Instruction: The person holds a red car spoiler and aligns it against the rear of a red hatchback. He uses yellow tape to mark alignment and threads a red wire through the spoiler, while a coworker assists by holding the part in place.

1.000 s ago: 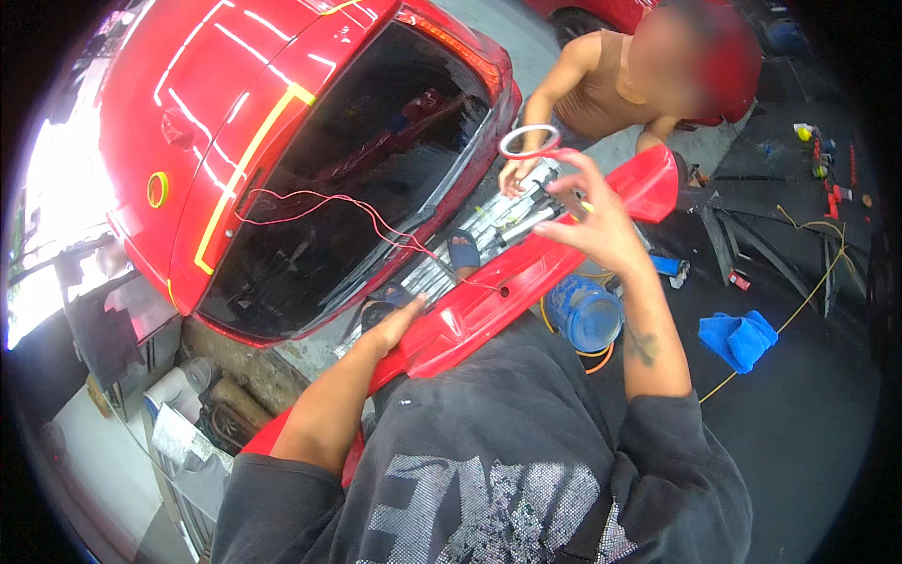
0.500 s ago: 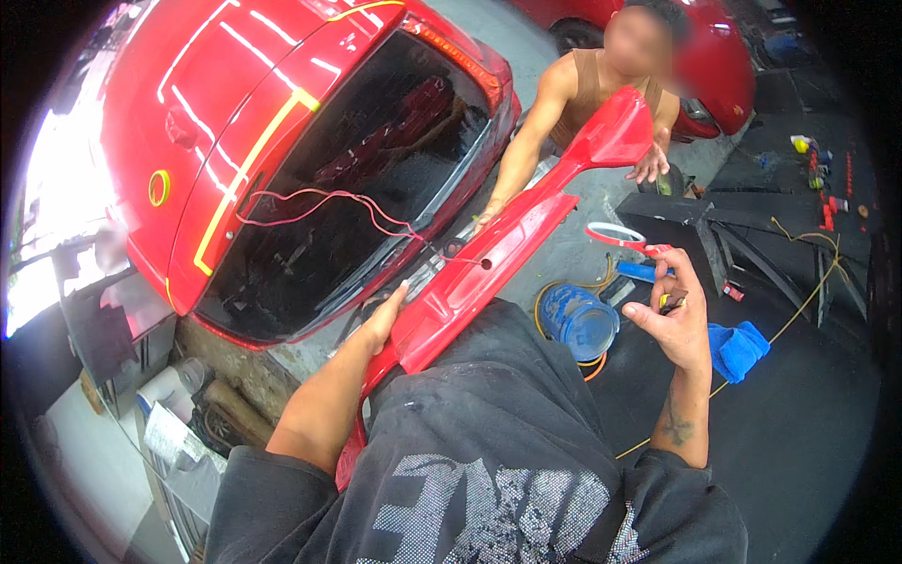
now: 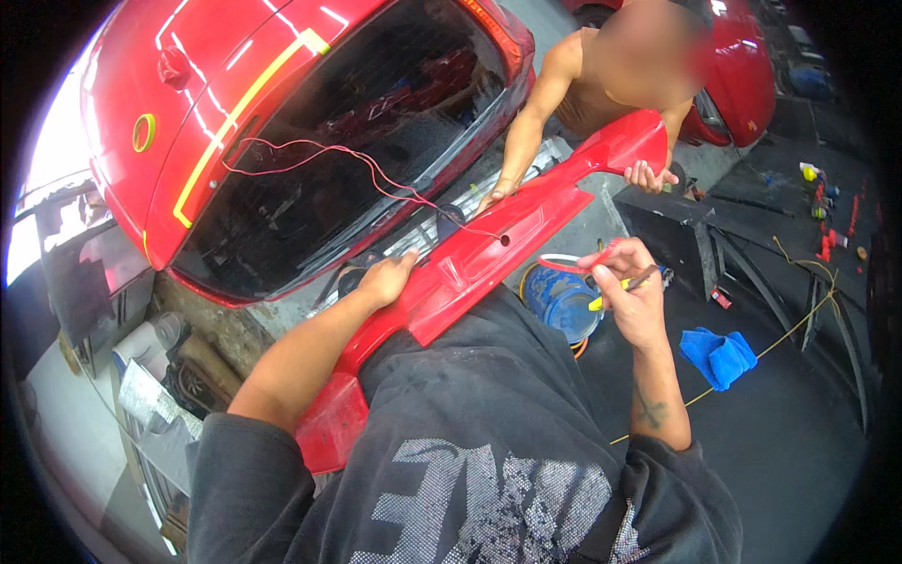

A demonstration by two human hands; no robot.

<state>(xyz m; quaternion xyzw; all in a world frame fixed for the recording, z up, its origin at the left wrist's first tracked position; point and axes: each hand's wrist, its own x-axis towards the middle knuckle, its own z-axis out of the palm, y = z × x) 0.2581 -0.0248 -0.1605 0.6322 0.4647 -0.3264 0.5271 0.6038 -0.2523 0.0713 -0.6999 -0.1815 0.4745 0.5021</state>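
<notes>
A long glossy red car spoiler lies slantwise across my lap, a dark round hole in its middle. My left hand is closed on its edge, the fingertips partly hidden. Just right of the spoiler, my right hand is closed on a thin roll of red-and-white tape. A slim yellow tool, perhaps a cutter, is also in that hand. Pink wires run from the car's rear window to the spoiler. Across from me, another person has both hands at the spoiler's far half.
A red car with yellow masking tape stands at left, a tape roll on its panel. Beyond my right hand are a blue bucket, a blue cloth and a black metal frame. Another red car is behind.
My right hand has come left and down toward the spoiler with the tape roll. The other person's hand has closed in on the spoiler's far end. More of the spoiler's near end shows.
</notes>
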